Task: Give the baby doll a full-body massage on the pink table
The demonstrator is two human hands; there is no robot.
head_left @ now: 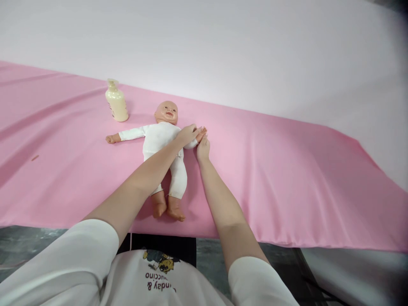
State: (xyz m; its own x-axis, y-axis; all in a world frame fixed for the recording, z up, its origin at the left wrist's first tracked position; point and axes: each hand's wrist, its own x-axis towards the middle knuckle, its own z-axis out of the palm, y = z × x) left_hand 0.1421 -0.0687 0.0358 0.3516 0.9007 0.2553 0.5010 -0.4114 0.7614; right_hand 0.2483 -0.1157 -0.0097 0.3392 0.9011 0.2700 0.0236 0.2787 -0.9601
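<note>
A baby doll [158, 138] in a white cloth suit lies on its back, its head pointing away from me. My left hand [187, 135] reaches across the doll's body and is closed round its arm on the right side, near the wrist. Close beside it, my right hand [203, 149] holds the doll's small hand [200, 134] from below and the right, fingers partly hidden. The doll's other arm stretches out flat to the left, and its bare feet point towards me.
A cream pump bottle [117, 102] stands upright beyond the doll's outstretched arm. Pink cloth [287, 178] with soft folds covers the table. Far left lies a small brownish strip [35, 157]. A white wall or sheet [223, 51] rises behind the table.
</note>
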